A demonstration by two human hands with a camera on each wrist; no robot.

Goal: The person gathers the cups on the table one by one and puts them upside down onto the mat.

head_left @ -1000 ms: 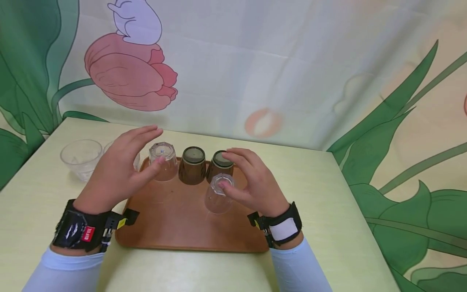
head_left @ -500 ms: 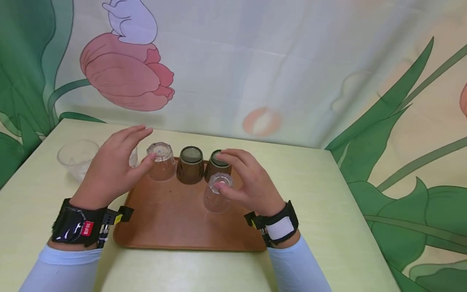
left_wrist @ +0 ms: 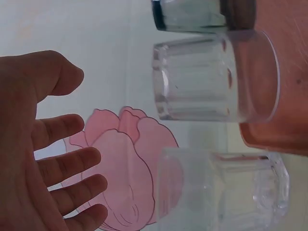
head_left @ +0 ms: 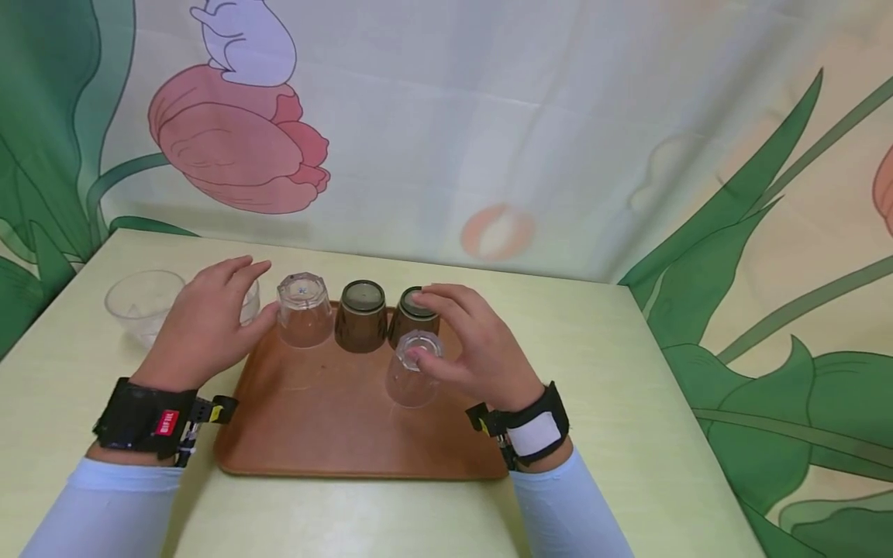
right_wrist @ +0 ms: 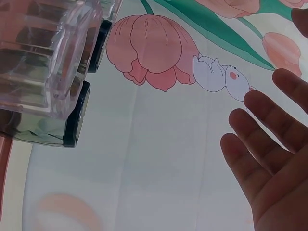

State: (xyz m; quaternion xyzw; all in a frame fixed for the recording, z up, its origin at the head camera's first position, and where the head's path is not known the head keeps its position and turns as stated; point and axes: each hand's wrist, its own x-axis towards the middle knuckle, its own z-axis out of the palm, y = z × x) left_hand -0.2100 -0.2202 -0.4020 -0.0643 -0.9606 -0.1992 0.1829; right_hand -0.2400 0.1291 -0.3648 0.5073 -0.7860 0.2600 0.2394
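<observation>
On the brown tray [head_left: 328, 426] several glasses stand upside down. Along its back edge are a clear glass [head_left: 305, 314] and two dark tinted glasses, one in the middle [head_left: 361, 318] and one to the right [head_left: 413, 318]. In front of the right one stands another clear glass [head_left: 412, 380]. My left hand [head_left: 205, 325] hovers with spread fingers at the tray's left, beside the clear back glass; the left wrist view shows a gap between them. My right hand [head_left: 481, 353], fingers extended and holding nothing, hovers over the tray's right side near the front clear glass.
Left of the tray, a clear glass bowl [head_left: 143, 306] stands on the pale table [head_left: 614, 434]. Another clear glass [left_wrist: 226, 187] stands beside it, partly hidden behind my left hand in the head view. A printed curtain [head_left: 405, 139] hangs behind the table.
My left hand has drawn back to the left and lowered slightly, away from the clear back glass. My right hand has stayed nearly in place. The whole head view has shifted a little.
</observation>
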